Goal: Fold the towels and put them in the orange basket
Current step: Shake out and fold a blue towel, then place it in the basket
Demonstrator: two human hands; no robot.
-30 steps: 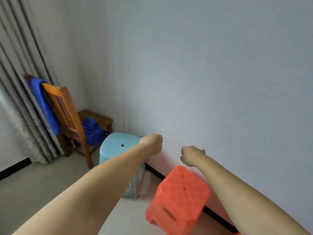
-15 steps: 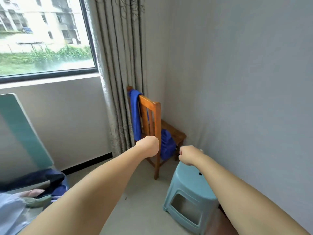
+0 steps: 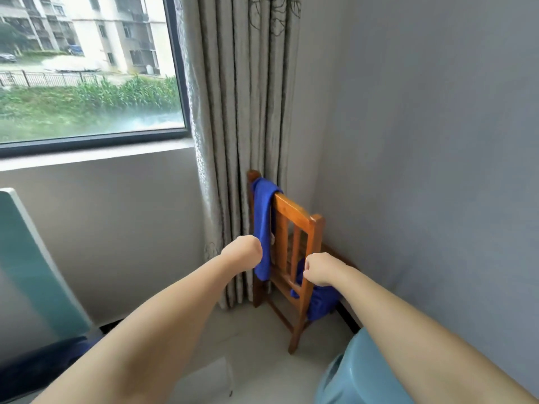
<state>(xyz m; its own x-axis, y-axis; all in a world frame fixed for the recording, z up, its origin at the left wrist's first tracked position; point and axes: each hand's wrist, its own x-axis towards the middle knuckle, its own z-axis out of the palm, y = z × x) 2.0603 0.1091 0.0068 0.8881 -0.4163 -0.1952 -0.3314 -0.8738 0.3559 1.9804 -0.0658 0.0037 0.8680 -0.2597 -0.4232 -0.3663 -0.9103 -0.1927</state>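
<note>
A bright blue towel (image 3: 261, 228) hung over the top rail of a brown wooden slat-back chair (image 3: 294, 246) in the corner, draped down the rail's far side with its lower edge level with the fists. A second, crumpled blue towel (image 3: 320, 298) lay bunched on the chair's seat, partly hidden behind the slats and spilling toward the seat's front edge. No orange basket was in view.

Both bare arms reached forward toward the chair. The left hand (image 3: 242, 252) was curled into a fist holding nothing, and the hanging towel's lower part showed just to its right and beyond — whether knuckles and cloth touched could not be told. The right hand (image 3: 319, 272) was likewise clenched on nothing, in front of the chair's back slats, with the crumpled towel just below and beyond it. A narrow gap lay between the two fists.

Behind the left fist hung a grey patterned curtain (image 3: 242, 112), reaching down to the floor beside the chair. Right of the right fist ran a plain grey wall (image 3: 423, 170) — the chair stood close against it. Under the right forearm sat a pale blue plastic stool (image 3: 344, 377). Bare pale floor (image 3: 256, 339) lay open between the arms, up to the chair's front leg. Far left of the left arm stood a teal panel (image 3: 26, 258), with a window (image 3: 87, 68) above.
</note>
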